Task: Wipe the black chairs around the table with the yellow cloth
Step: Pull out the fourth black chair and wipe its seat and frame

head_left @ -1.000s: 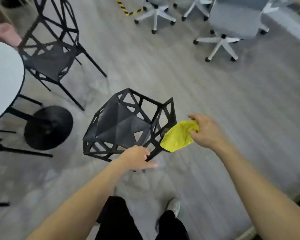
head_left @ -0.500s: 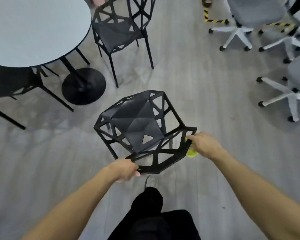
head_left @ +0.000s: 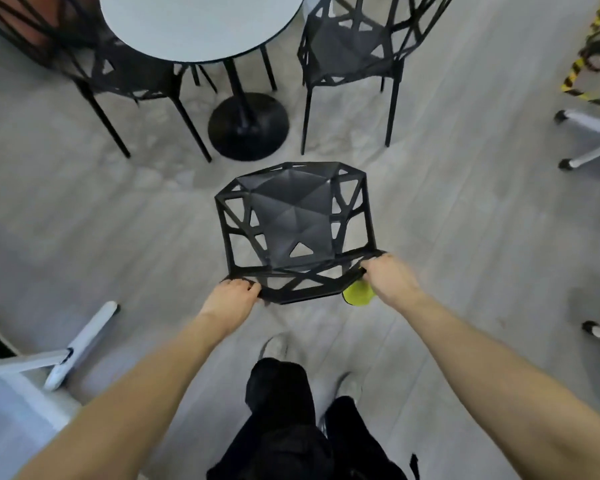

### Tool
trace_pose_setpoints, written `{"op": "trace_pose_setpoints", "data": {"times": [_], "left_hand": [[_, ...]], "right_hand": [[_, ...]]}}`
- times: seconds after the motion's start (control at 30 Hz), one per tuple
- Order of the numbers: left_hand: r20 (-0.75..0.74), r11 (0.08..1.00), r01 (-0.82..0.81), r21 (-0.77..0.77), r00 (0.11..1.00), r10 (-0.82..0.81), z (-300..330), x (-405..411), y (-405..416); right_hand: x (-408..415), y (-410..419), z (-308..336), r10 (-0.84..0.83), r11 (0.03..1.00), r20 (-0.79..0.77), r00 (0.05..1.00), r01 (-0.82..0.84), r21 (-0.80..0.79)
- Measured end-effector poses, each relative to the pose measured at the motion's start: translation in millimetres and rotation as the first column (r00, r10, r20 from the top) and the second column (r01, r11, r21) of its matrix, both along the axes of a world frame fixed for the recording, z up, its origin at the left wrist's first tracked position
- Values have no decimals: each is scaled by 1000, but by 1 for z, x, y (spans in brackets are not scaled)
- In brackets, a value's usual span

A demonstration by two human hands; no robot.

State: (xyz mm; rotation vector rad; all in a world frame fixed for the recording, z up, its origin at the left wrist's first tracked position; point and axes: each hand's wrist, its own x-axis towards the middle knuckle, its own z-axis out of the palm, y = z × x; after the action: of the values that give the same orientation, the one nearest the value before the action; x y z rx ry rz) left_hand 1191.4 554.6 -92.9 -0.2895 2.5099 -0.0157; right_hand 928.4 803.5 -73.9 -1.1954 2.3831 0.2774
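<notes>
A black lattice chair (head_left: pixel 291 223) stands in front of me, its seat facing the round table. My left hand (head_left: pixel 232 301) grips the left end of its backrest top. My right hand (head_left: pixel 388 280) grips the right end and also holds the yellow cloth (head_left: pixel 357 294), which hangs bunched below the hand, mostly hidden. Two more black chairs stand at the table, one on the right (head_left: pixel 354 46) and one on the left (head_left: pixel 118 71), partly under the tabletop.
The round grey table (head_left: pixel 201 26) on a black pedestal base (head_left: pixel 248 124) lies straight ahead. White office-chair legs (head_left: pixel 589 140) stand at the right, white legs (head_left: pixel 80 344) at the lower left. Yellow-black tape (head_left: pixel 582 64) marks the floor at the upper right.
The chair has swung round to face the table and moved closer to it. My right hand went from holding the cloth free to gripping the backrest with it.
</notes>
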Motion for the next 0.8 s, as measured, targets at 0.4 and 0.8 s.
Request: {"op": "trace_pose_setpoints", "data": {"times": [0.4, 0.8], "left_hand": [[0, 992, -119, -35, 993, 119, -4, -98, -109], [54, 745, -624, 237, 774, 631, 46, -271, -175]], "right_hand": [[-131, -122, -14, 176, 983, 3, 984, -175, -63], [-276, -255, 39, -95, 992, 446, 890, 123, -35]]}}
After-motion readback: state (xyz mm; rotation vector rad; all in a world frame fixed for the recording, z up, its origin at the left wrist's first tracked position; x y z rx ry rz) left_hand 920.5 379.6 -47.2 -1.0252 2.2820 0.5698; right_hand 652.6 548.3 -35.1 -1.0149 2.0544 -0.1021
